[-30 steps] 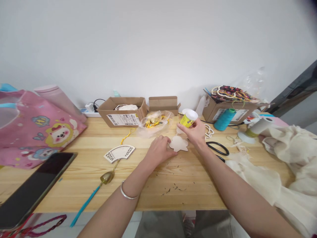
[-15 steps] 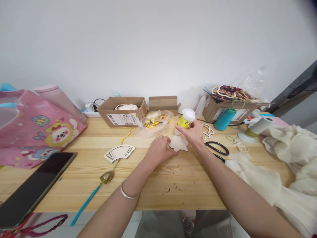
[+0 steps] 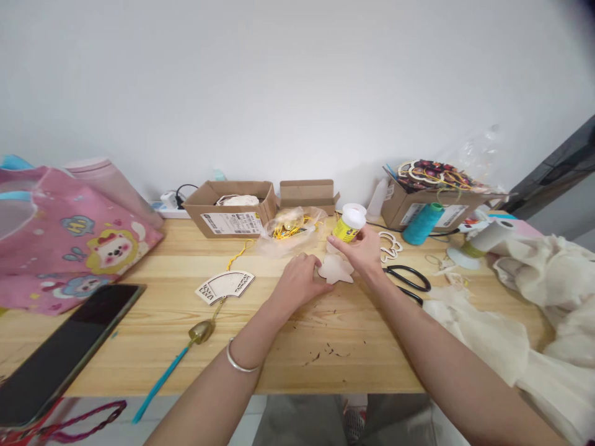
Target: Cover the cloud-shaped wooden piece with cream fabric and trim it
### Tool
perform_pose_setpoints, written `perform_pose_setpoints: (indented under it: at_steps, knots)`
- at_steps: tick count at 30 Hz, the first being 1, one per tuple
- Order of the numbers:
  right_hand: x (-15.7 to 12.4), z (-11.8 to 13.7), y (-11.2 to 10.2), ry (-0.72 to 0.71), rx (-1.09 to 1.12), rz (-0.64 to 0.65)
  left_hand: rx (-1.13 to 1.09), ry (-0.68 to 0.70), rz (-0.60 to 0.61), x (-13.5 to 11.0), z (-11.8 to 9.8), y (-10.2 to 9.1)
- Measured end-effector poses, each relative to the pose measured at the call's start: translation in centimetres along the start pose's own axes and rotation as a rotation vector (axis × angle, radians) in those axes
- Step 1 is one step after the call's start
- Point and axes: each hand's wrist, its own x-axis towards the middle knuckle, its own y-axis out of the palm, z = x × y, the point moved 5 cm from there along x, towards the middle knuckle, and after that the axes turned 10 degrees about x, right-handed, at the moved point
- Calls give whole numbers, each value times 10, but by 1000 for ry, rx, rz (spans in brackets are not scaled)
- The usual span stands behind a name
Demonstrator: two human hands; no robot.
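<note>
My left hand (image 3: 301, 276) lies on the wooden table, its thumb and fingers closed about the left edge of a flat, pale, flower-shaped piece (image 3: 336, 269). My right hand (image 3: 361, 249) grips a small tub with a yellow label (image 3: 344, 230) and a white top, tilted just above and behind that piece. Beside my right wrist are black-handled scissors (image 3: 409, 277), their blades hidden under my arm, and an outline-shaped wooden cutout (image 3: 391, 246). To the left lies a fan-shaped wooden ornament (image 3: 225, 286) with a brass bell (image 3: 201, 332) and a blue tassel.
Cardboard boxes (image 3: 232, 224) stand along the wall, with a plastic bag (image 3: 290, 230) of yellow cords between. A teal thread cone (image 3: 423, 223) and cream cloth (image 3: 493, 334) are at right. A phone (image 3: 69, 347) and a pink bag (image 3: 79, 241) are at left.
Almost nothing differs. The tub in my right hand has tipped very slightly, and both hands stay in place.
</note>
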Motion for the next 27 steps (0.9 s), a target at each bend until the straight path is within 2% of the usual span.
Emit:
perform_pose_setpoints:
  at_steps: [7, 12, 14, 21, 27]
  knots:
    - [0, 2, 0, 1, 18, 1, 9, -14, 3, 1, 1, 1]
    - [4, 8, -10, 13, 180, -98, -4, -18, 1, 0, 1, 0]
    - [5, 8, -12, 52, 225, -116, -6, -24, 4, 0, 1, 0]
    - [5, -2, -4, 246, 374, -57, -16, -36, 10, 0, 2, 1]
    - [7, -14, -3, 309, 453, -44, -13, -30, 5, 0, 2, 1]
